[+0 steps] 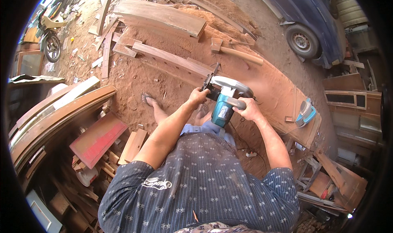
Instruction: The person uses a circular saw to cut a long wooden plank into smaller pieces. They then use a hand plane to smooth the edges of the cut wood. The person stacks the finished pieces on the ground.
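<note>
Wrapping around the grey handle [238,103] of a teal circular saw [222,111], the right hand [249,109] is closed with its fingers curled; the left hand [199,97] is folded against the saw's black base plate [211,85], its fingertips too hidden to tell how they pinch it. The saw lies between the two hands, above the person's lap, its silver guard [231,84] turned away from the body. Just beyond the left hand, a long timber beam [172,60] runs off to the left, its near end beside the base plate. Ahead of the right hand, a tool with a wooden handle [241,55] rests on the sawdust-covered bench [282,94]; to that hand's right sits another teal power tool [306,114]. Farther past the left hand lies a thick plank [161,17], and well beyond the right hand stands a blue vehicle [305,16].
</note>
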### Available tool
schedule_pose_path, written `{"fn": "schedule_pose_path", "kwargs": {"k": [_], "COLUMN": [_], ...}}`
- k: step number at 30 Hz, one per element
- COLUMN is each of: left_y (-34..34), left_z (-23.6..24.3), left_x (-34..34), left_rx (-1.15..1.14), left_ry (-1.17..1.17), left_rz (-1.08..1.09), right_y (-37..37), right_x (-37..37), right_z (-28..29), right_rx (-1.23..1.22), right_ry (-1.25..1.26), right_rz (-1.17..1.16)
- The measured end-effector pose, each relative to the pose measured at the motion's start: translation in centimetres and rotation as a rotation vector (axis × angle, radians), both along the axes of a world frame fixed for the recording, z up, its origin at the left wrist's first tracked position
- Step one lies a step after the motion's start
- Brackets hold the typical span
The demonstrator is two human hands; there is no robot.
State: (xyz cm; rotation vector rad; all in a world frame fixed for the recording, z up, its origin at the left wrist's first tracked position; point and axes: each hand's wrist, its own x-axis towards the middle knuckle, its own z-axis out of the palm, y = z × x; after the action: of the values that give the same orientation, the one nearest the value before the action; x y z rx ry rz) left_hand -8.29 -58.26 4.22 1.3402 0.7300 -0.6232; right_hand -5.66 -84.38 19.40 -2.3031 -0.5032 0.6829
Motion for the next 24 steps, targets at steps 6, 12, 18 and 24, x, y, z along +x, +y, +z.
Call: {"fn": "schedule_pose_path", "kwargs": {"k": [6,12,18,24], "left_y": [1.8,3.7,5.5,7.6], "left_z": [-0.4,-0.5,-0.9,-0.8], "left_x": [0.1,0.3,0.7,0.8], "left_rx": [-0.011,0.01,0.012,-0.01], "left_ry": [0.004,0.015,0.017,0.002], "left_rz": [0.005,0.009,0.011,0.045], "right_y": [1.9,3.7,5.5,7.8], "right_x": [0.1,0.2,0.7,1.2], "right_z": [-0.1,-0.8,-0.9,-0.8], "right_rx": [-0.032,-0.017,-0.009,-0.044], "right_ry": [0.02,-0.078,-0.053,-0.001], "right_rz": [-0.005,0.022,0.021,0.019]}}
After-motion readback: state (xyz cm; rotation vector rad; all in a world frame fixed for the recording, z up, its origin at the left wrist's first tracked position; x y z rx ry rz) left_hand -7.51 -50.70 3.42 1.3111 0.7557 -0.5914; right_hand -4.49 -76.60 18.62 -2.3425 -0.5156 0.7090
